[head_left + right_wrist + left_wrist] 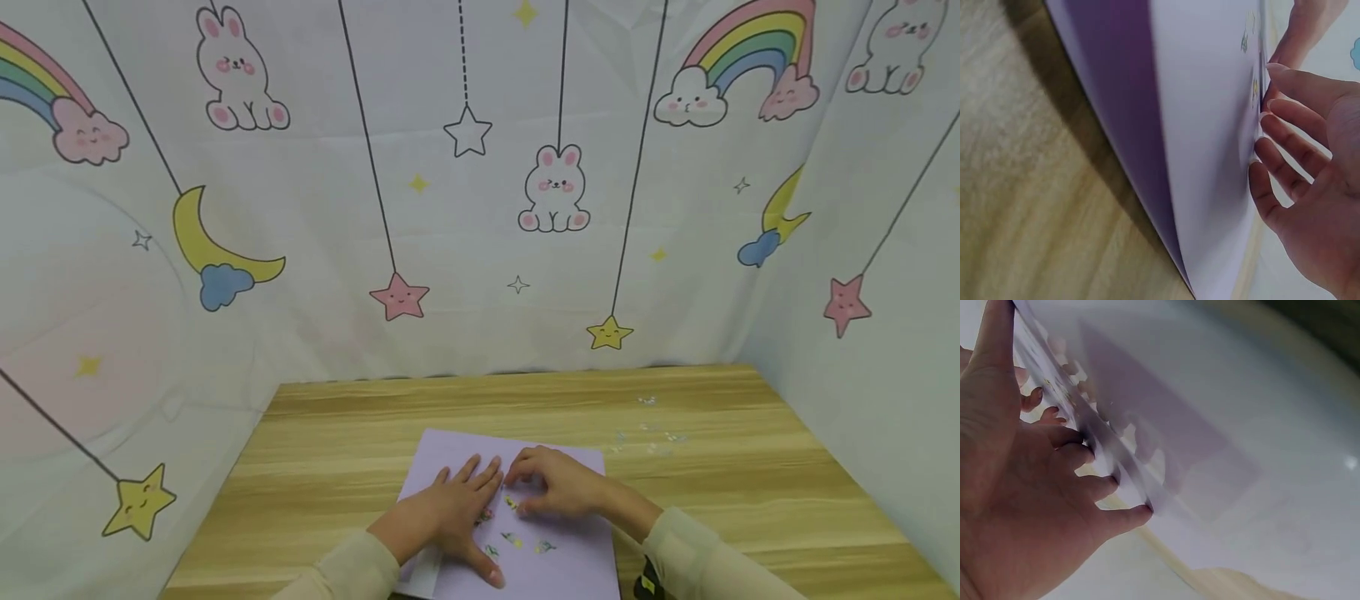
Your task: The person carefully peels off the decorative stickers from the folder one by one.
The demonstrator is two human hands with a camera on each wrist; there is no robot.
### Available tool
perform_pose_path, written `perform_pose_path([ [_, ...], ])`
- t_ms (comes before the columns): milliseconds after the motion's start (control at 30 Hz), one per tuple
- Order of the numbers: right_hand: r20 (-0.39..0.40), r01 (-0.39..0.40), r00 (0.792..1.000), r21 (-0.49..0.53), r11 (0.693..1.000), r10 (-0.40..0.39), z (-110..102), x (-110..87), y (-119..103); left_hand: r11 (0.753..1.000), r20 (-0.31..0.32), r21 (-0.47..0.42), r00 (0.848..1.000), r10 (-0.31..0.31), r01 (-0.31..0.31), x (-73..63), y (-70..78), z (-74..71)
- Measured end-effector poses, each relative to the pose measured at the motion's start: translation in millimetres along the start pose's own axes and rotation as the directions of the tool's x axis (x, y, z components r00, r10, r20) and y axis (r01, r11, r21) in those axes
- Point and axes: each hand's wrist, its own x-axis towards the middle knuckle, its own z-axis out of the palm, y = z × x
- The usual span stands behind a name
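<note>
A light purple page [577, 575] lies on the table, with several small green and yellow leaf- or flower-like pieces on it. My left hand [459, 515] is spread over its left half, fingers straight and fingertips touching the page. Beside it, my right hand [561, 485] bends over the page, thumb and fingers apart around a small yellow piece [512, 502]. In the right wrist view the right hand [1322, 181] touches the surface with loosely bent fingers. The page's edge stands slightly raised over a darker purple layer [1122, 75]. A green-and-yellow piece [512, 540] lies below the hands.
Small clear scraps [652, 437] are scattered on the wooden table [315, 450] at the back right. A black object [647, 583] with a yellow mark sits by the right sleeve. A pale strip [426, 573] lies under the left wrist. Printed white cloth [480, 333] surrounds the table.
</note>
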Motion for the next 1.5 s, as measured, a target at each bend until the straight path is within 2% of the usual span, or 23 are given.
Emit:
perform_pose_path([
  [167, 0.017, -0.003, 1.000, -0.028, 1.000, 0.003, 1.3, 0.1, 0.3, 1.000, -0.008, -0.003, 1.000, -0.017, 0.017, -0.6, -2.2, 2.1],
  [367, 0.023, 0.030, 0.999, -0.098, 0.995, -0.028, 0.1, -3.8, 1.4, 0.987, -0.028, -0.056, 0.988, -0.152, 0.150, -11.2, 1.9, 0.8],
  [467, 0.034, 0.076, 0.997, -0.180, 0.981, -0.071, -1.6, -8.4, 1.2, 0.977, -0.058, -0.084, 0.978, -0.201, 0.196, -19.2, 7.4, -0.1],
  [600, 0.074, 0.119, 0.992, -0.297, 0.947, -0.101, -2.8, -14.4, -2.7, 0.966, -0.096, -0.085, 0.963, -0.253, 0.245, -28.0, 17.7, -0.5],
  [733, 0.106, 0.103, 0.992, -0.362, 0.926, -0.068, -2.1, -16.6, -10.3, 0.946, -0.130, -0.063, 0.938, -0.323, 0.317, -31.8, 29.7, -1.8],
  [867, 0.117, 0.062, 0.993, -0.368, 0.928, -0.020, 1.7, -18.8, -13.7, 0.913, -0.170, -0.061, 0.897, -0.408, 0.404, -30.6, 43.3, -1.3],
  [967, 0.103, 0.052, 0.995, -0.353, 0.934, -0.016, 4.0, -21.4, -12.5, 0.889, -0.156, -0.071, 0.875, -0.458, 0.452, -27.9, 49.3, 0.0],
  [1033, 0.094, 0.050, 0.995, -0.353, 0.934, -0.018, 3.9, -23.2, -12.1, 0.878, -0.131, -0.091, 0.869, -0.478, 0.469, -26.4, 49.3, 1.2],
  [1167, 0.085, 0.031, 0.996, -0.377, 0.926, 0.002, 1.2, -26.6, -14.1, 0.896, -0.116, -0.133, 0.891, -0.439, 0.424, -23.0, 36.5, 3.9],
  [1400, 0.068, -0.012, 0.997, -0.421, 0.907, 0.045, -3.1, -33.3, -21.6, 0.957, -0.072, -0.134, 0.961, -0.268, 0.257, -9.5, -12.6, 4.9],
  [1500, 0.071, -0.017, 0.996, -0.439, 0.899, 0.053, -3.7, -37.8, -25.4, 0.974, -0.085, -0.101, 0.973, -0.214, 0.205, -7.6, -25.5, 0.3],
])
